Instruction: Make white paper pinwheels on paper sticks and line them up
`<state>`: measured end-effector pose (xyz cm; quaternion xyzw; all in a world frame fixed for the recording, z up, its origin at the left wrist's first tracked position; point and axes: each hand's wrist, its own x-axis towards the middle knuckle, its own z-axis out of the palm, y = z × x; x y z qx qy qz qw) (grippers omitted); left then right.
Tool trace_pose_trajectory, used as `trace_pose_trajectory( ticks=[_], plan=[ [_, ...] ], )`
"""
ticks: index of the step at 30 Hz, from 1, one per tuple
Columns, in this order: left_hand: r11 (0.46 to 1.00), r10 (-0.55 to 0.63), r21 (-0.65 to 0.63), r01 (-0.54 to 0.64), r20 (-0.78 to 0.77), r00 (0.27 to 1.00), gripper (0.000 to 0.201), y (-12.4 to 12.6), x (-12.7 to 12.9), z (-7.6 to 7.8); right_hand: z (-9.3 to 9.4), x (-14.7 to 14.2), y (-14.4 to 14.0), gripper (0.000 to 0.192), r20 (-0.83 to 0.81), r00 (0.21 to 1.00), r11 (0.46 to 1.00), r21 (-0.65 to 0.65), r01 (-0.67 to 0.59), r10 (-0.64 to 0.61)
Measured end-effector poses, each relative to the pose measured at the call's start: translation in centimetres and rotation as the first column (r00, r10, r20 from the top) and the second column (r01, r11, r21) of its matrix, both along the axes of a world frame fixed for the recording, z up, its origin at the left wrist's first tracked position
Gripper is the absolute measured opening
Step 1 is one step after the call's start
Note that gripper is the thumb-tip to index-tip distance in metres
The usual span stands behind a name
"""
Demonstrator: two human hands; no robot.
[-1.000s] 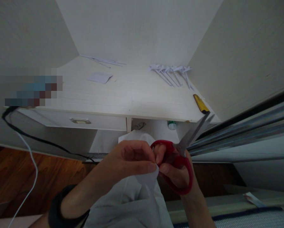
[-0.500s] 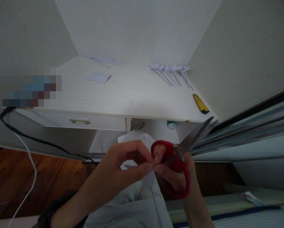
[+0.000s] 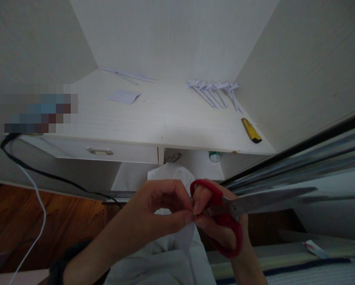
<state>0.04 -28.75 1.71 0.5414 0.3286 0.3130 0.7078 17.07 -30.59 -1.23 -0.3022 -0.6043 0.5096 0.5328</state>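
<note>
Near the bottom middle, the thumb and index finger of my left hand point(image 3: 162, 209) are pinched together. A small white piece of paper point(image 3: 185, 236) hangs below that pinch, over my light trousers point(image 3: 162, 265). My right hand point(image 3: 220, 233) has its fingers through the red handles of the scissors point(image 3: 263, 200), whose blades point right. The right fingertips meet the left ones at the top of the paper; the exact spot between them is mostly hidden.
On the white desk point(image 3: 177, 126) lie thin paper sticks point(image 3: 130, 75), a flat paper piece point(image 3: 124, 96), several folded paper shapes point(image 3: 213, 89) and a yellow-black cutter point(image 3: 251, 130). A green can point(image 3: 214, 156) sits in the shelf below. A black cable point(image 3: 61, 180) hangs at left.
The scissors have turned with my right hand, so the blades swung from up-right to nearly level, pointing right. Both hands have dropped slightly, with the fingertips still together.
</note>
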Motion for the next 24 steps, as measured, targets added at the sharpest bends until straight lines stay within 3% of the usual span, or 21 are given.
trace_pose_trajectory(
  ticks=[6, 11, 17, 24],
  plan=[
    [0.966, -0.059, -0.242, 0.092, 0.139, 0.988, 0.022, 0.5, 0.2, -1.3, 0.3, 0.7, 0.5, 0.013, 0.15, 0.988, 0.998, 0.039, -0.041, 0.035],
    [0.959, -0.063, -0.268, 0.095, 0.125, 0.99, 0.015, 1.0, 0.1, -1.8, 0.8, 1.5, 0.9, 0.021, 0.352, 0.936, 0.995, 0.083, -0.046, 0.014],
    [0.988, -0.009, -0.157, 0.01, 0.008, 1.0, 0.011, 0.9, 0.0, -1.9, 0.5, 1.8, 1.0, 0.024, 0.44, 0.898, 0.996, 0.084, -0.033, -0.008],
    [0.997, 0.045, 0.063, -0.038, -0.114, 0.992, 0.008, 0.6, 0.0, -1.2, 0.4, 1.5, 0.9, 0.023, 0.392, 0.919, 0.995, 0.096, 0.01, -0.047]
  ],
)
